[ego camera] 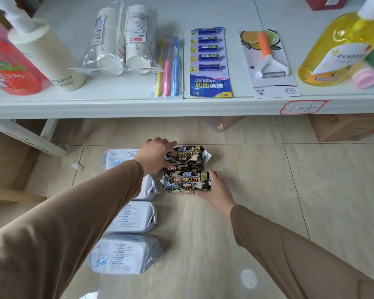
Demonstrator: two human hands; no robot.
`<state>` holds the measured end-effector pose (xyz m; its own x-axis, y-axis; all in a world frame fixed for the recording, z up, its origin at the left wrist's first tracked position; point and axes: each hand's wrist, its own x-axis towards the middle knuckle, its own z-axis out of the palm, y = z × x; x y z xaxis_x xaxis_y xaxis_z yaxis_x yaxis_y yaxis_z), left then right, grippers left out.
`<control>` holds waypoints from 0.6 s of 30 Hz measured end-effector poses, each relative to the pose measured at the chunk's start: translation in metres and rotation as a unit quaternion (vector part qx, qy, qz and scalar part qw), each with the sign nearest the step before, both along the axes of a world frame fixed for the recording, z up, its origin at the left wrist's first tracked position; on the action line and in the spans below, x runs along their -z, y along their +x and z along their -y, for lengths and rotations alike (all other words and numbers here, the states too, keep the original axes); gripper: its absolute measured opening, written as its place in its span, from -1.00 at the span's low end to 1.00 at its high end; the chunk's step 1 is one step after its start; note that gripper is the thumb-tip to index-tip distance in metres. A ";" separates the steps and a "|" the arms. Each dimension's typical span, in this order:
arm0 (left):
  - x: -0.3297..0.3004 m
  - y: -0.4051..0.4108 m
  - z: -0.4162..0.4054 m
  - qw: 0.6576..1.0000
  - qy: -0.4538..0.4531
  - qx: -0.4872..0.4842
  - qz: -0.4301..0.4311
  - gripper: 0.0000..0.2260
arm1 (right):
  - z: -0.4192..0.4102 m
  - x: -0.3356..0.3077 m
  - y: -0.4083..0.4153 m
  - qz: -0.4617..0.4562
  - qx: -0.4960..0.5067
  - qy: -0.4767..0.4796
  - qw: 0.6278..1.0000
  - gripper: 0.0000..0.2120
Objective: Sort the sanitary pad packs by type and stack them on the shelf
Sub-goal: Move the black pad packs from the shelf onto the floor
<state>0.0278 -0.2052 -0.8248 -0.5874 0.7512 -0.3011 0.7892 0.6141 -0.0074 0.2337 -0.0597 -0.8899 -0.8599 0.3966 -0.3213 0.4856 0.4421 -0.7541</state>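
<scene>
While the left hand rests open-fingered on the farther glossy black plastic pad pack on the tiled floor, the right hand grips the nearer black pack, both lying crosswise.

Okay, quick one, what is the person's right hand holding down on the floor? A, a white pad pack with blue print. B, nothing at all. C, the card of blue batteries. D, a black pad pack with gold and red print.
D: the right hand grips the end of the nearer black pad pack with gold and red print, while the white packs with blue print lie apart to its left.
</scene>
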 end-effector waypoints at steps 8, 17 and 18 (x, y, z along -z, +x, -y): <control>-0.020 0.013 0.023 1.000 -0.013 -0.016 -0.013 -0.40 | 0.006 -0.006 -0.007 0.002 0.027 0.032 0.999 -0.36; -0.082 0.072 0.052 0.996 -0.004 -0.062 0.063 -0.58 | -0.005 -0.091 0.046 0.111 0.013 0.092 0.989 -0.42; -0.099 0.081 0.054 0.995 -0.007 -0.068 0.079 -0.59 | -0.007 -0.114 0.053 0.121 0.006 0.100 0.988 -0.44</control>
